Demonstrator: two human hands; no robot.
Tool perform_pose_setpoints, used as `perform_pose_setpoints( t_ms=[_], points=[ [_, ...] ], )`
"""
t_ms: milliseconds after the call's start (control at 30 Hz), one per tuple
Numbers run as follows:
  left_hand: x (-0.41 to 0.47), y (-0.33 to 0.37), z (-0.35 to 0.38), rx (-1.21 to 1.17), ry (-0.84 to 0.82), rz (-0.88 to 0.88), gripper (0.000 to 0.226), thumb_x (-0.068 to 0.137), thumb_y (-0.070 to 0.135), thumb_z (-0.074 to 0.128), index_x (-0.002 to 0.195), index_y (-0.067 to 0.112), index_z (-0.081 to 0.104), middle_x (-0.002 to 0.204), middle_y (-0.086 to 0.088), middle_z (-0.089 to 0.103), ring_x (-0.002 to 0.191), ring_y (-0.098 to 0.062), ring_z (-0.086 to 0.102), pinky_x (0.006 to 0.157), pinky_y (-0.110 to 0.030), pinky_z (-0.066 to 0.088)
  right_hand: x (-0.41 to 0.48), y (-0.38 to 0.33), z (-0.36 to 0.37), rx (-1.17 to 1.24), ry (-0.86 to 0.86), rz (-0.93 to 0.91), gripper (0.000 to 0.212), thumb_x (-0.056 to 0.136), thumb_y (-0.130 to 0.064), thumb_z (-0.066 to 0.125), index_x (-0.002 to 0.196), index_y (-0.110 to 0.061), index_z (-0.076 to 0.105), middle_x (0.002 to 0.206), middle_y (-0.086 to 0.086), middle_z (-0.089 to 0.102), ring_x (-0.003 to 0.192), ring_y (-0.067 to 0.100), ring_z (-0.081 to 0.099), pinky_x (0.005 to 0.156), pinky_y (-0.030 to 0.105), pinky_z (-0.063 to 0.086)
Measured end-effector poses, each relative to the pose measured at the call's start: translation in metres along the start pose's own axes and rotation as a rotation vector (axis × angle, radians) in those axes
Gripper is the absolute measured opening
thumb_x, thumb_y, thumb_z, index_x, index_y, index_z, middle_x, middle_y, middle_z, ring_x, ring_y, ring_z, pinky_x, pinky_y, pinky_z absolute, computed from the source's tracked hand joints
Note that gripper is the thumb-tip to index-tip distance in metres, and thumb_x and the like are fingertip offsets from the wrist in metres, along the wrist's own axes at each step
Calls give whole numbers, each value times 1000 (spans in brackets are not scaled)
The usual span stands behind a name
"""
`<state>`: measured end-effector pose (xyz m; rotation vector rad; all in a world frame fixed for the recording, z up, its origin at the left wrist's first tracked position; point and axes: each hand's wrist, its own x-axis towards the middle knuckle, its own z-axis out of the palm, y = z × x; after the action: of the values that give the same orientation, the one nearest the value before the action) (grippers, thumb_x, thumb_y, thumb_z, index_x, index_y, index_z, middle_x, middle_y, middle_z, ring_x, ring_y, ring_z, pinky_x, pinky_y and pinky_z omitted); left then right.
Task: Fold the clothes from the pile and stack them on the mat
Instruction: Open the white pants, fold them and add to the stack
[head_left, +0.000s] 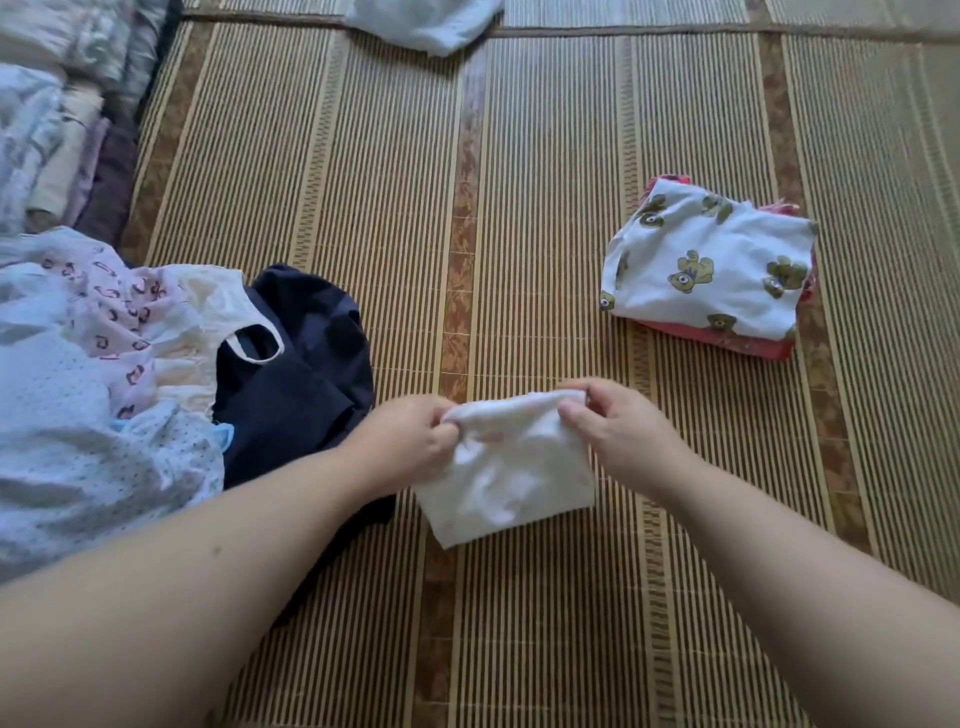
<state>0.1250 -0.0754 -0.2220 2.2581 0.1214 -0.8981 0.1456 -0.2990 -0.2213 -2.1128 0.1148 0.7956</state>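
Both hands — left hand (415, 441), right hand (618, 434) — pinch the small white garment's (511, 478) top edge; the fold wants matched corners, flattened on the mat (519, 208).

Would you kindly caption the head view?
Left hand and right hand pinch a white garment over the mat; folded stack right, pile left.

Both bare forearms reach forward; left hand (415, 441) and right hand (618, 428) each pinch the cloth's (511, 483) top edge, fingers curled.
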Motion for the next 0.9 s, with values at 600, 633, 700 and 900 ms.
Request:
perform_pose_setpoints(
  t_ms=[600,633,700,900],
  points=[
    [-2,-14,71,559,-57,47,69,97,42,43,153,30,5,160,-5,-18,147,-27,-16,120,-46,8,8,15,54,-138,43,134,12,73,-23,60,80,-13,61,80,7,66,74,27,64,65,40,55],
    [-4,-10,68,420,-31,46,68,95,44,46,153,31,13,162,-3,-12,148,-24,-12,119,-45,9,4,13,50,-5,31,127,15,72,-21,59,84,-14,63,80,8,68,73,29,65,67,44,55],
    [-12,-3,63,18,135,44,68,91,41,56,150,31,25,162,2,6,148,-16,3,120,-40,15,-9,8,40,261,34,128,19,76,-9,60,93,-16,64,86,11,71,79,33,68,71,50,56],
    [-25,21,65,-1120,29,-235,110,74,46,74,152,36,-3,153,4,29,129,-19,45,102,-35,40,-50,-3,-6,760,25,27,48,83,10,63,120,-18,52,106,9,71,94,26,70,71,32,58]
  ],
)
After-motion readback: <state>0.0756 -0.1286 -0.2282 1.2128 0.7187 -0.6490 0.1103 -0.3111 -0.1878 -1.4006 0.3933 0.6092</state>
